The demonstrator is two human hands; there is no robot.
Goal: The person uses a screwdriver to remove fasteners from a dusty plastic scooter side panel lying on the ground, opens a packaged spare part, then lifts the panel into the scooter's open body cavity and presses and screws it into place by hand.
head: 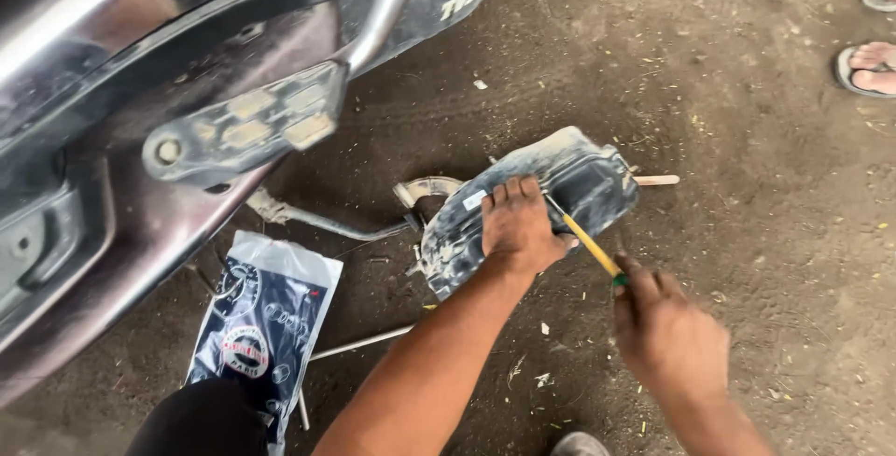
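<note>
A dusty black plastic cover (560,185) lies on the dirt floor. My left hand (518,227) presses flat on its middle, fingers spread over the top edge. My right hand (667,330) grips a screwdriver (588,243) with a yellow shaft and green collar. The screwdriver's metal tip touches the cover just right of my left hand. A curved metal pipe (425,190) pokes out from behind the cover's left end.
The dark body of a scooter (140,139) fills the upper left. A plastic parts packet (266,311) lies on the floor beside my knee. A thin metal rod (359,344) rests next to it. Another person's sandalled feet (873,64) stand at the top right.
</note>
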